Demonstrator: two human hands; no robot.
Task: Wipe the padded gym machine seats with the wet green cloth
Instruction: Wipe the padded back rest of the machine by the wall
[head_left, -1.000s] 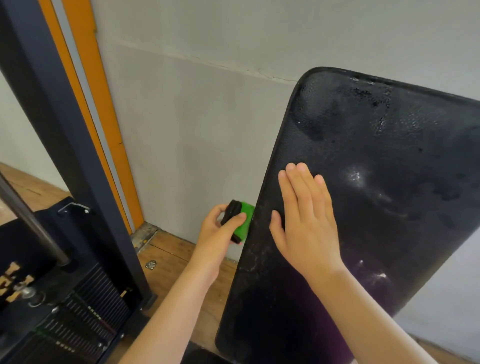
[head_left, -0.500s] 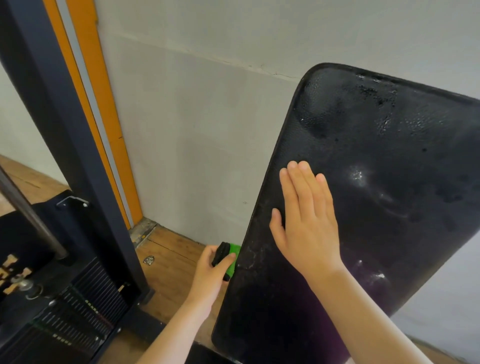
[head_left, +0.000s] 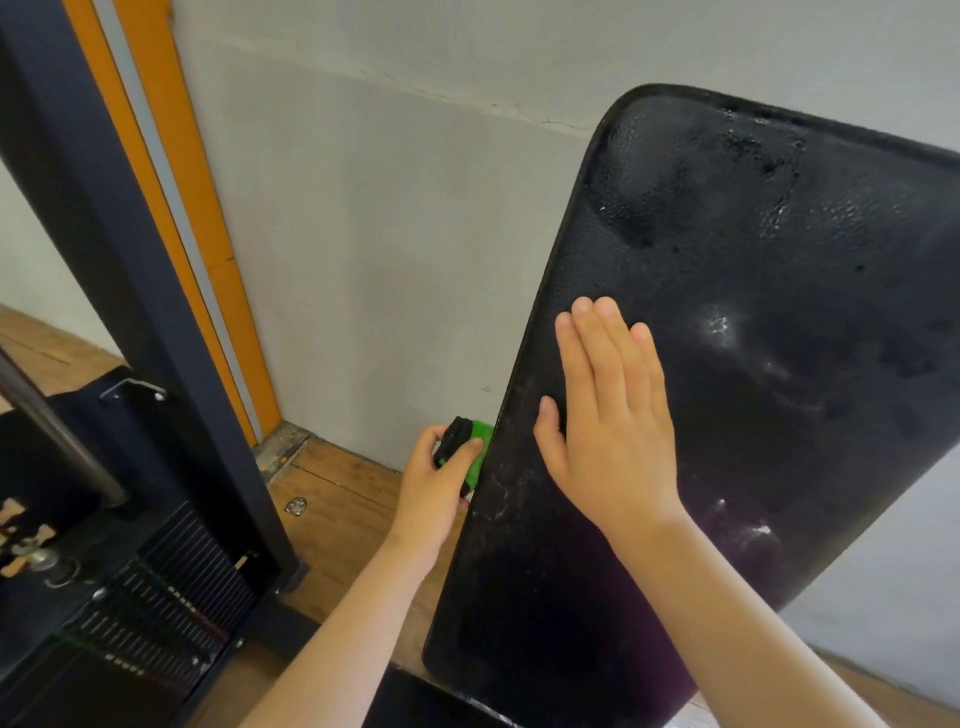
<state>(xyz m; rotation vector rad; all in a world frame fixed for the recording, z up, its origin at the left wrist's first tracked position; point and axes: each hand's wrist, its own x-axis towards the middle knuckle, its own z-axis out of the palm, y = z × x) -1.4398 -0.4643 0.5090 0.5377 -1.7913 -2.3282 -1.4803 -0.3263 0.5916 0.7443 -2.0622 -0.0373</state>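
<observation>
Beside the grey wall (head_left: 389, 260), the left hand (head_left: 436, 488), gripping the green cloth (head_left: 480, 435), rubs back up the edge of the seat pad (head_left: 779, 312); the right hand (head_left: 608, 431) stays pressed flat.

pad (head_left: 727, 364) black, pebbled | cloth (head_left: 475, 452) green-black | wall stripe (head_left: 171, 171) orange-grey

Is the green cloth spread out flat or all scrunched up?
Scrunched up. The green cloth is a small wad gripped in the left hand, against the edge of the black pad.
</observation>
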